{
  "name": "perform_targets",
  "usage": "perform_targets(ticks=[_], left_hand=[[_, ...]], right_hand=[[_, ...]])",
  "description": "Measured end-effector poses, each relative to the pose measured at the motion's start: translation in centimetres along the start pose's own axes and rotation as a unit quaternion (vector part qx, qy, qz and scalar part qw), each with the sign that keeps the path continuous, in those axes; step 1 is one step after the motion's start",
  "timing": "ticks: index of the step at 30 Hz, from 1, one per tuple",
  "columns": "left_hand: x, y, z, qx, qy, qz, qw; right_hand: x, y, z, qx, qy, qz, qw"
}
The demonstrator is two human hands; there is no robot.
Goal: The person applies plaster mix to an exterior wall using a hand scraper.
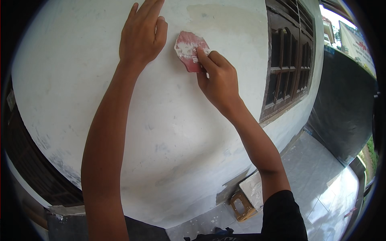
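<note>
My right hand (217,76) grips a flat, irregularly shaped red piece (187,52), smeared with white, against the white wall (157,116). My thumb and fingers pinch it at its right side. My left hand (140,36) is raised to the left of it, resting on the wall with fingers extended and the top of the fingers cut off by the frame edge. A pale beige patch (225,16) shows on the wall above the red piece.
A dark wooden window (287,60) is at right, beside a dark sheet (341,104) and a banner (354,44). Below, a brown stool (239,207) with a whitish board (253,186) stands on grey tiles (321,180). Another dark frame (28,156) runs along the left.
</note>
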State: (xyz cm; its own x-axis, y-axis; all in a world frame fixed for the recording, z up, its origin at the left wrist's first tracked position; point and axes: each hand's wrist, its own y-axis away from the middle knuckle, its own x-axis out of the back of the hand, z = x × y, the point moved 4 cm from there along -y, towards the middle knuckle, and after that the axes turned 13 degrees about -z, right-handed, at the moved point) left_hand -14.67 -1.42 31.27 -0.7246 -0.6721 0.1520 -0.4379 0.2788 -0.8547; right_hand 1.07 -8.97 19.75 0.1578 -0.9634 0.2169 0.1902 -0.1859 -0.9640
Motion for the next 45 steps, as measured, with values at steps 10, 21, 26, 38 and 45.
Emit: perform_targets(ticks=[10, 21, 26, 38, 45], left_hand=[[-0.3, -0.1, 0.0, 0.004, -0.011, -0.009, 1.000], [-0.3, 0.0, -0.2, 0.004, -0.016, -0.017, 1.000], [-0.6, 0.0, -0.3, -0.005, -0.020, 0.004, 1.000], [-0.3, 0.1, -0.2, 0.005, -0.011, -0.011, 1.000], [-0.4, -0.2, 0.3, 0.002, 0.009, -0.006, 1.000]], right_hand=[[-0.4, -4.3, 5.4, -0.087, 0.138, 0.045, 0.986], [1.4, -0.8, 1.5, -0.101, 0.001, -0.008, 0.995], [1.6, -4.5, 5.1, -0.121, 0.049, 0.041, 0.991], [-0.1, -0.4, -1.0, -0.072, 0.027, -0.020, 0.997], [3.5, -2.3, 3.6, -0.144, -0.392, 0.005, 0.909]])
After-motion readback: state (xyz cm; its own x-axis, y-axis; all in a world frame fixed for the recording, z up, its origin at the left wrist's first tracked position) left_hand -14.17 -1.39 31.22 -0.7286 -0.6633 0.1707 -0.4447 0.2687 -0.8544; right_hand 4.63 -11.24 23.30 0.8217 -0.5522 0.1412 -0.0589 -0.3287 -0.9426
